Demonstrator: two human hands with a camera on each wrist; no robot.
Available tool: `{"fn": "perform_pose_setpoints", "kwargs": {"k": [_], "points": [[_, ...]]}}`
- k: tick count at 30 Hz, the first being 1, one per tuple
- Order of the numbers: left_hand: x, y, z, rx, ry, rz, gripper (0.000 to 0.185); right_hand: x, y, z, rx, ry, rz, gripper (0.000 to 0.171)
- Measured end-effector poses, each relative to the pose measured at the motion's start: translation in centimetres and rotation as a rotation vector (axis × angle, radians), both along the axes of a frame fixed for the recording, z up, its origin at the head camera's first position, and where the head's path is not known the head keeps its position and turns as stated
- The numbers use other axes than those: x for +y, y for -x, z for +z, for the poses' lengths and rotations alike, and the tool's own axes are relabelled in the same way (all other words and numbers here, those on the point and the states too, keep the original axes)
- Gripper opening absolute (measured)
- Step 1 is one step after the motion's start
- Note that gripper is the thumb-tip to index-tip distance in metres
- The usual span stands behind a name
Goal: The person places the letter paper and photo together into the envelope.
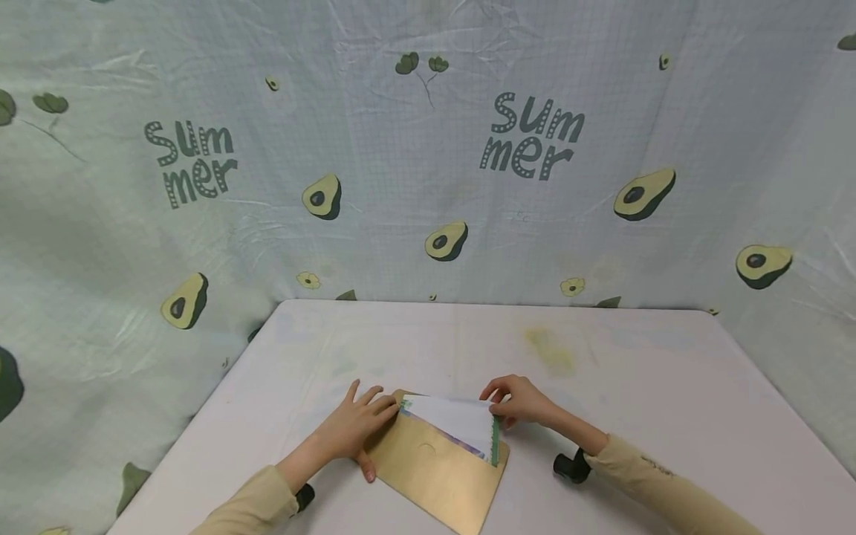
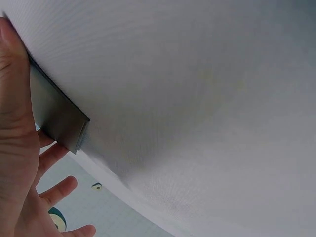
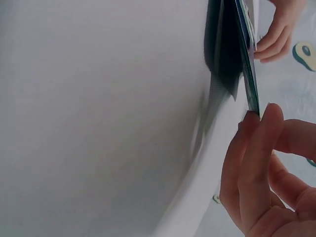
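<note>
A gold envelope [image 1: 435,475] lies slanted on the table's near side, a small curved mark on its face. Over its far part is a white card [image 1: 458,420] with green and purple borders; whether it sits partly inside cannot be told. My left hand [image 1: 357,427] grips the envelope's left end, thumb at the near edge and fingers at the far corner. The left wrist view shows the envelope [image 2: 59,116] between thumb and fingertips. With thumb and fingertips, my right hand [image 1: 521,401] pinches the card's right corner; the right wrist view shows the card's edge [image 3: 251,84] there.
The white table [image 1: 642,386] extends around the envelope, with a yellowish stain [image 1: 550,349] farther back. Behind it hangs a pale curtain [image 1: 374,134] printed with avocados and lettering. Dark wrist devices [image 1: 572,467] sit under both forearms.
</note>
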State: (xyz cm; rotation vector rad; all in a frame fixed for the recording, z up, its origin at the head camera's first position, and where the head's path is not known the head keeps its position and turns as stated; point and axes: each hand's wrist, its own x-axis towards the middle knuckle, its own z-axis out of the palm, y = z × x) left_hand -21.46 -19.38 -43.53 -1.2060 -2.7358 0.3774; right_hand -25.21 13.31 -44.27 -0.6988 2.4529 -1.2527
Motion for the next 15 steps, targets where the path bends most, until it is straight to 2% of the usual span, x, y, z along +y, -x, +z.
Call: {"fn": "perform_pose_setpoints", "kwargs": {"k": [6,11,15], "points": [[0.11,0.01,0.03,0.008,0.013,0.009,0.115,-0.3,0.05,0.4,0.048,-0.006,-0.048,0.016],[0.1,0.1,-0.16,0.011,0.006,0.013,0.115,0.12,0.28,0.44,0.023,0.016,-0.106,0.016],[0.13,0.11,-0.24,0.022,0.005,0.015,0.114,0.23,0.2,0.16,-0.032,0.009,-0.058,0.017]]}}
